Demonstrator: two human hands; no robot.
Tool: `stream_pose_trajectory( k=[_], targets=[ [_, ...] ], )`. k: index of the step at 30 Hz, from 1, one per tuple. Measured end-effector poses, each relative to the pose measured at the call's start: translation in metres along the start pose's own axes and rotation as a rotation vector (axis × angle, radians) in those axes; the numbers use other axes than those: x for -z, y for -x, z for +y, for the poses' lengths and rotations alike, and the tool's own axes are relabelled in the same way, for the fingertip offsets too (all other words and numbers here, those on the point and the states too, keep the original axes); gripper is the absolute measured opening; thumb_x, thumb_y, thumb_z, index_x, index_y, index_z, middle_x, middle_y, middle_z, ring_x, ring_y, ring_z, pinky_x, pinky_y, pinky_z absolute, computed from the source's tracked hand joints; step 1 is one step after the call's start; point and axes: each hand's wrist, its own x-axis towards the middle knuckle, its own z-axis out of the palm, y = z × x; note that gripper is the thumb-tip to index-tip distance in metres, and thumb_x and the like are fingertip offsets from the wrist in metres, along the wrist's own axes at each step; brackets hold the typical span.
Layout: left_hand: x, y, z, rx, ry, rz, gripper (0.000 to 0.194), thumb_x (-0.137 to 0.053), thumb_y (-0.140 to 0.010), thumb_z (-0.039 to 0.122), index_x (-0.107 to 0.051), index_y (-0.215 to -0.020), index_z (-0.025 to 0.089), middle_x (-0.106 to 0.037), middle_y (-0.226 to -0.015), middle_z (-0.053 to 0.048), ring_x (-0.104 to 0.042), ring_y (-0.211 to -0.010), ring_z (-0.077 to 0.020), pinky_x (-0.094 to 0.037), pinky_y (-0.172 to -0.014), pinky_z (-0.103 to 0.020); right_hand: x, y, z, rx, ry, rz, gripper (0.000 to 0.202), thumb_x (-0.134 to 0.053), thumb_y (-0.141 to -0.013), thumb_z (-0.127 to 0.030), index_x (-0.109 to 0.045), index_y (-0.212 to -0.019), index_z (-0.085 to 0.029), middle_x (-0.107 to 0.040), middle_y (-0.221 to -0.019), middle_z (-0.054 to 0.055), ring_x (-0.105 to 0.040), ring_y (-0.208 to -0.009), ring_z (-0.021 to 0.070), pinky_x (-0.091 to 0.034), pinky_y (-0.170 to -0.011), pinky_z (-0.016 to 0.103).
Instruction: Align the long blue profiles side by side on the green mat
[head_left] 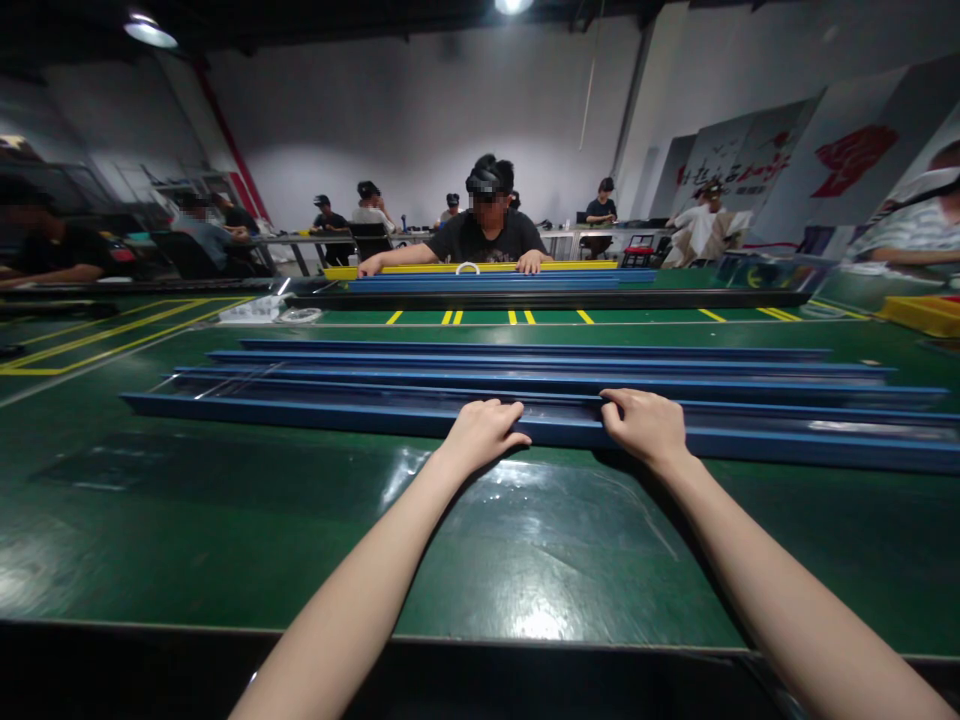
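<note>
Several long blue channel strips lie side by side across the green table (247,560). My left hand (486,432) grips the nearest blue strip (300,412) left of its middle, fingers over the rim and thumb at the near side. Farther right, my right hand (646,425) is closed on the same strip, its fingers curled over the edge. Behind it lie the other blue strips (525,378), partly hidden by my hands. A clear plastic sheet (570,510) is on the table surface in front of the nearest strip.
Across the table a person (491,225) rests both hands at a yellow strip (420,270), beside more blue strips and a long black strip (675,298). A clear plastic bundle (251,310) lies at the back left. A yellow tray (919,315) stands at the right. Other people sit farther back.
</note>
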Motion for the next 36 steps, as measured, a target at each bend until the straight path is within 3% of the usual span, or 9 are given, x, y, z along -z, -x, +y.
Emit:
stream_pose_trajectory(
  k=[21,36],
  targets=[
    [-0.001,0.0,0.001,0.076,0.048,-0.027,0.038,-0.046,-0.076,0.056,-0.048,-0.089,0.02,-0.06,-0.08,-0.003,-0.058,-0.076,-0.0184,-0.04,-0.062,-0.024,0.004,-0.003,0.003,0.014,0.005,-0.102,0.039,-0.036,-0.071,-0.025,-0.063,-0.1,-0.025,-0.063,-0.104,-0.001,-0.059,-0.085,0.0182,-0.04,-0.059,0.026],
    [-0.002,0.002,0.002,0.019,0.054,0.091,0.034,-0.051,-0.075,0.052,-0.046,-0.08,0.018,-0.057,-0.083,-0.001,-0.053,-0.08,-0.0164,-0.038,-0.063,-0.025,0.008,-0.003,-0.01,-0.027,0.037,-0.106,0.034,-0.035,-0.075,-0.027,-0.063,-0.093,-0.021,-0.065,-0.091,0.004,-0.059,-0.076,0.018,-0.034,-0.055,0.026]
  ],
)
